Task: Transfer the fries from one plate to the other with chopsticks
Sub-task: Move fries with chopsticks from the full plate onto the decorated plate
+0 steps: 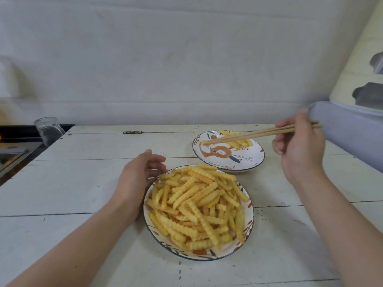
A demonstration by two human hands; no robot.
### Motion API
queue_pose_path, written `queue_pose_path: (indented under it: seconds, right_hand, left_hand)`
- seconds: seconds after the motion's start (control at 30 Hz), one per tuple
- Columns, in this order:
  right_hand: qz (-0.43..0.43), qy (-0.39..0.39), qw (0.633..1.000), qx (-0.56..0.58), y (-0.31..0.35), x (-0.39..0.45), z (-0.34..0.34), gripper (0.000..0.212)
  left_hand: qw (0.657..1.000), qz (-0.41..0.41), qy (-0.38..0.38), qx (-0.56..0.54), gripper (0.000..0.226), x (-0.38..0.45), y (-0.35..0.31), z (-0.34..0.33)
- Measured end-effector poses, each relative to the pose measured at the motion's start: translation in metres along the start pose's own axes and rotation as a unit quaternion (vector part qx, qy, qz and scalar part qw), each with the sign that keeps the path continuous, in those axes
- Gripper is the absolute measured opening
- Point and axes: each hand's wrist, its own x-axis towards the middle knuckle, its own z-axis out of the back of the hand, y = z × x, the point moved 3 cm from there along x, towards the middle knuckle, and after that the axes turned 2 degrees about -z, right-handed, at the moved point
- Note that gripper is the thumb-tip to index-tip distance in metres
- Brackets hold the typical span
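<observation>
Nearest the front edge of the whitewashed plank table (72, 183) sits the round white patterned plate with a dark rim (249, 212), heaped high with golden crinkle-cut fries (196, 206), and that heap says most of the job is still ahead; just to its left the left hand (136, 179) lies on the boards, fingers loosely spread and curved toward the plate's rim, gripping nothing, looks like it's parked there to steady the plate, though I can't tell if the fingertips actually touch the rim; over on the right the right hand (298, 141) is raised above the table, fingers curled round the back ends of a pair of pale wooden chopsticks (255, 133), held high on the shafts, which I'd say buys reach across to the far dish; follow those sticks leftward and the tips are down over the second round white plate with a brown animal design (228, 160), set further back toward the right side and nearly touching the full one, a short hop for each carry; a small cluster of transferred fries (238, 140) lies in its far half, and the tips seem to sit at a fry near its left part, whether pinched or just let go I can't tell; beyond, at the table's far left corner, a clear glass jar (48, 130) stands off the edge on a lower dark surface, well apart from the action
</observation>
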Motion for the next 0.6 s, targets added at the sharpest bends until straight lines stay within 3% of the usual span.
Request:
queue_pose_path:
  seconds: [0.13, 0.37, 0.47, 0.6]
  right_hand:
    - [-0.090, 0.098, 0.985, 0.107, 0.011, -0.011, -0.012, 0.057]
    - [-0.106, 0.214, 0.968, 0.077, 0.012, -0.031, -0.027, 0.055]
    - [-0.096, 0.217, 0.970, 0.061, 0.014, -0.031, -0.027, 0.055]
    - [-0.080, 0.123, 0.986, 0.085, 0.013, -0.018, -0.016, 0.050]
  left_hand:
    - [1.000, 0.003, 0.001, 0.003, 0.044, -0.001, -0.001, 0.000]
    - [1.000, 0.017, 0.006, -0.002, 0.046, -0.006, -0.004, -0.001]
    - [1.000, 0.015, 0.007, -0.007, 0.045, -0.009, -0.005, -0.002]
    - [1.000, 0.014, 0.008, -0.001, 0.045, -0.011, -0.006, -0.003]
